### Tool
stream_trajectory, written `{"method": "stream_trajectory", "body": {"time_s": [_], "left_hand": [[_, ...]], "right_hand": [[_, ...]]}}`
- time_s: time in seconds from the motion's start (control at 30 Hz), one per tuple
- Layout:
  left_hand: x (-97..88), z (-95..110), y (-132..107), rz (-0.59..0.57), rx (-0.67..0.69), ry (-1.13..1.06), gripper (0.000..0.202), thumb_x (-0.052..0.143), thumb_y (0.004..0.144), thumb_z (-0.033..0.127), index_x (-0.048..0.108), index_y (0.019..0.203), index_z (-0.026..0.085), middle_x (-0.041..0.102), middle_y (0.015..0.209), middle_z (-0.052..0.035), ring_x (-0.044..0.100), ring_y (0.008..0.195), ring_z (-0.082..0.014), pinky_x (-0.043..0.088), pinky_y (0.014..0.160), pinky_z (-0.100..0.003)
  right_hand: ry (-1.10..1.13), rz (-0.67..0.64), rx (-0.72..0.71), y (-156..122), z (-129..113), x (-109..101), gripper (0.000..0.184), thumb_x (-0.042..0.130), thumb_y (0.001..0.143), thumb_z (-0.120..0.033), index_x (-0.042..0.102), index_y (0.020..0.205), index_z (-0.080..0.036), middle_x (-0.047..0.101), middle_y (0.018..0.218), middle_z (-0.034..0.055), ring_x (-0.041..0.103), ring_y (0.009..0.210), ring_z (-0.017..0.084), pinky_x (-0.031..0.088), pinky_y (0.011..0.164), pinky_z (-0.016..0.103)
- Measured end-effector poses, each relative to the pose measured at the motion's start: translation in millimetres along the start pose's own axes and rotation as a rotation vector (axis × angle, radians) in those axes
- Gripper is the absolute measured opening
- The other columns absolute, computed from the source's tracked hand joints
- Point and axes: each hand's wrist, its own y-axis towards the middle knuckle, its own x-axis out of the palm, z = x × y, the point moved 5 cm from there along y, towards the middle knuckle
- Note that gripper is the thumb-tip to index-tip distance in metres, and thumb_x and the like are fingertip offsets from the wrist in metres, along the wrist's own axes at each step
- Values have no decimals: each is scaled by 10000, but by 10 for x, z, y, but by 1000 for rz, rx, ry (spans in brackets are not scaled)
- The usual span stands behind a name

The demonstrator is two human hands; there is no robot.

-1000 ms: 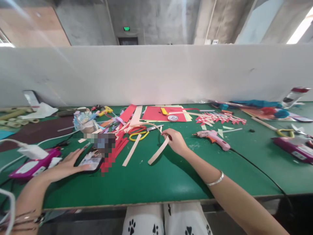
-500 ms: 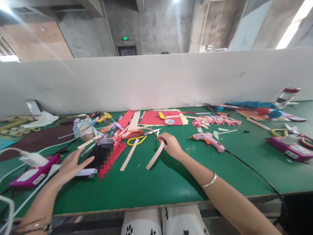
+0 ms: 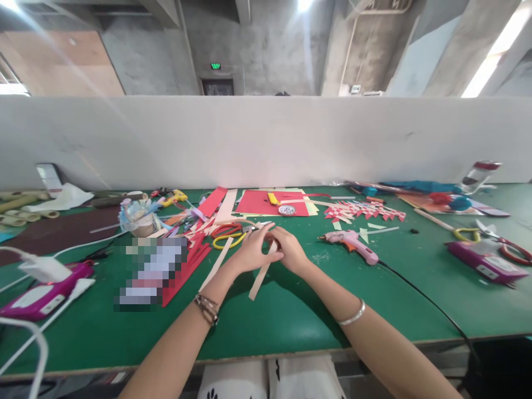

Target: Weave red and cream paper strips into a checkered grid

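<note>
Above the middle of the green table, both hands meet at a pale beige paper strip (image 3: 260, 281). My right hand (image 3: 292, 249) is closed on the strip, with its lower end hanging below the fingers. Beside it, my left hand (image 3: 252, 250) curls its thumb and fingers around the same strip; the exact fingertip contact is partly hidden. Just behind the hands lie yellow-and-red-handled scissors (image 3: 228, 237), partly covered. Another beige strip (image 3: 216, 265) lies left of the held one, its lower end passing behind my left forearm.
To the right lies a pink glue gun (image 3: 353, 244), its black cable running off the front edge. Red paper sheets (image 3: 257, 202) and a red-white woven piece (image 3: 366, 209) are at the back. Purple power strips (image 3: 484, 260) sit at both sides. A blurred-out slab (image 3: 152, 271) lies left.
My left hand has moved right, from beside the blurred-out slab to the paper strip. It now closes there beside my right hand, which stays on the strip.
</note>
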Motion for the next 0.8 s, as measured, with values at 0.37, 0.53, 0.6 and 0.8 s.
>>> {"method": "stream_trajectory", "body": {"time_s": [0.37,0.53,0.6,0.8], "left_hand": [[-67,-215,-19,120,15,12,373,572,729,491,537,971,210,617,951,-22,546,970,-244,266,972,-450],[-28,-187,-37,60,-62,-194,407,464,796,533,557,984,185,576,675,7,559,592,-163,392,556,-254],[-14,-177,-53,37,-110,-290,395,482,788,523,561,951,172,526,569,40,516,480,-128,356,483,-226],[-4,-198,-69,-55,-135,-399,343,502,775,489,511,652,169,422,417,84,395,340,-70,300,413,-197]], "right_hand": [[111,27,-7,34,5,-76,186,446,652,-70,550,764,-177,487,713,3,430,593,119,357,560,233],[178,47,6,31,9,-97,159,442,680,-102,546,766,-186,503,737,4,456,625,121,373,566,227],[197,56,16,31,19,-99,156,438,686,-106,547,764,-185,500,747,4,454,631,118,376,572,225],[249,89,75,42,82,-96,95,409,670,-126,475,695,-189,426,694,-15,417,610,112,348,545,219]]}}
